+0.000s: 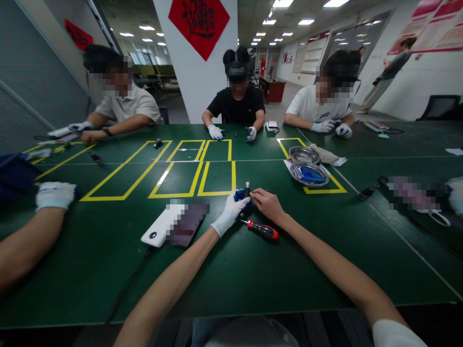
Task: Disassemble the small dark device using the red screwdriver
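Observation:
My left hand (233, 209), in a white glove with blue on the fingers, is closed around a small dark cylindrical part (247, 190) with a shiny metal top, held upright. My right hand (266, 203) is bare, its fingers pinched together close to the right side of that part; anything between the fingertips is too small to make out. Just below both hands a red and black screwdriver (263, 230) lies on the green table (224, 274), its shaft pointing toward the left hand.
Left of my hands lie a white device (164, 225) and a dark phone (188, 224), with a cable. Two metal bowls (309, 174) stand beyond on the right, one holding blue and white cloth. Yellow tape outlines mark the table. Several people sit around it.

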Motion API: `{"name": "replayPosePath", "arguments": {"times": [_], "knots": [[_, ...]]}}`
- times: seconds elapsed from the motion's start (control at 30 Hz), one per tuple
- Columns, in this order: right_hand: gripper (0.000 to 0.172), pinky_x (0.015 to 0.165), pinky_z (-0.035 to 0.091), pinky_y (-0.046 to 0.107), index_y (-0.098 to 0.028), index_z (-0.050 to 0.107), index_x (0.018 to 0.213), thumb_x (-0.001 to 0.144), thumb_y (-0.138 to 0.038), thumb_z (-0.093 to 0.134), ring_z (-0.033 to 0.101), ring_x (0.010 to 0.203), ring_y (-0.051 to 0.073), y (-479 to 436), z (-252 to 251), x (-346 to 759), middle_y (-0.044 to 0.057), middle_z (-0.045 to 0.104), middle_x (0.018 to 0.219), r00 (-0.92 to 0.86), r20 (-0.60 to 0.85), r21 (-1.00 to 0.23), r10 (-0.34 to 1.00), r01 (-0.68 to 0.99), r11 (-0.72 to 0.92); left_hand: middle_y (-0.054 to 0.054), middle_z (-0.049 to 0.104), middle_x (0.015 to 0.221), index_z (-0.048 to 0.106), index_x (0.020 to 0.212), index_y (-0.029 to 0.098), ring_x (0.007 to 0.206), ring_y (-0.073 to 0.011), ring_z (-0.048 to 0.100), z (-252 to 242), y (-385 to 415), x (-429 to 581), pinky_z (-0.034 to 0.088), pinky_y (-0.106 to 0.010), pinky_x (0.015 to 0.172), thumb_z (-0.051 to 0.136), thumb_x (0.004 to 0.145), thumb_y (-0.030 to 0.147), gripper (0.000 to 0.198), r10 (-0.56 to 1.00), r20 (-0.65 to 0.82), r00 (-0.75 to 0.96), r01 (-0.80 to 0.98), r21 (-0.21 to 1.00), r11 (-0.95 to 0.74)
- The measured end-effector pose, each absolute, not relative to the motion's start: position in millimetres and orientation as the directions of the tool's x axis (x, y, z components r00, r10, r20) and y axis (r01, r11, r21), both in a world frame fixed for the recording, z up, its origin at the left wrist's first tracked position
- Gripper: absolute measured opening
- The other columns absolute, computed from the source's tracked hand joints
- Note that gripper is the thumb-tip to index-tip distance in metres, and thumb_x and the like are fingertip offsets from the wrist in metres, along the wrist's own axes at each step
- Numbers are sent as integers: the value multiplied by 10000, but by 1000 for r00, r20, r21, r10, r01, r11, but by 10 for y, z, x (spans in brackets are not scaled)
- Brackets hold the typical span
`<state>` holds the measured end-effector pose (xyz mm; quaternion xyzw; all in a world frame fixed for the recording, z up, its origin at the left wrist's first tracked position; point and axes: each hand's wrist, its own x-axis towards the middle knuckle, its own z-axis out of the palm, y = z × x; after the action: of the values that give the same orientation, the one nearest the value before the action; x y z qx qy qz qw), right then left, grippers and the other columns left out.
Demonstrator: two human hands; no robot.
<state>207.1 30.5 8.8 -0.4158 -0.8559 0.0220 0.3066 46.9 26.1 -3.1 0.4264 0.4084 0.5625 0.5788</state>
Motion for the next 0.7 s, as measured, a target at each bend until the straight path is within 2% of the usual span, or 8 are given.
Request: {"name": "replayPosePath", "arguments": {"times": [0.2, 0.33, 0.4, 0.5, 0.6, 0.7], "knots": [[232, 780, 488, 281, -217, 658, 1044, 905, -228, 473, 615, 892, 166, 349, 100, 2082, 58, 640, 1050, -414, 530, -485, 740, 567, 666, -62, 642, 909, 565, 999, 142, 766, -161, 611, -32, 278, 428, 511, -337, 755, 758, 641, 324, 445, 999, 26, 48, -317, 949, -10], [221, 740, 491, 279, -192, 655, 1013, 892, -232, 475, 621, 796, 156, 554, 65, 2078, 54, 669, 955, -245, 508, -593, 826, 596, 541, -33, 614, 880, 531, 999, 175, 682, -120, 587, -33, 412, 283, 519, -310, 690, 740, 661, 365, 441, 998, 33, -47, -323, 945, -46], [197, 759, 485, 285, -184, 668, 977, 873, -233, 509, 622, 789, 162, 700, 58, 2051, 56, 680, 913, -243, 440, -563, 865, 676, 476, -32, 606, 924, 516, 1002, 190, 705, -111, 591, -44, 504, 184, 527, -315, 718, 725, 675, 366, 426, 993, 36, -111, -364, 928, -74], [195, 805, 472, 285, -179, 681, 987, 855, -243, 552, 626, 859, 178, 909, 78, 1946, 71, 688, 939, -335, 285, -435, 898, 790, 433, -15, 588, 912, 501, 1004, 204, 746, -110, 601, -90, 612, 62, 536, -334, 766, 706, 691, 342, 399, 982, 18, -188, -433, 896, -100], [225, 829, 465, 275, -183, 679, 1031, 864, -263, 552, 623, 916, 183, 1060, 112, 1783, 74, 688, 990, -377, 202, -360, 904, 830, 426, 12, 561, 809, 501, 982, 197, 703, -102, 598, -150, 653, 20, 545, -345, 763, 708, 683, 312, 381, 982, -13, -188, -483, 872, -81], [207, 787, 477, 272, -189, 701, 984, 846, -290, 584, 630, 886, 194, 1148, 128, 1623, 72, 694, 959, -391, 159, -332, 907, 844, 422, 22, 550, 766, 518, 948, 180, 652, -86, 581, -177, 649, 46, 551, -338, 746, 719, 674, 305, 362, 987, -31, -159, -517, 854, -56]]}}
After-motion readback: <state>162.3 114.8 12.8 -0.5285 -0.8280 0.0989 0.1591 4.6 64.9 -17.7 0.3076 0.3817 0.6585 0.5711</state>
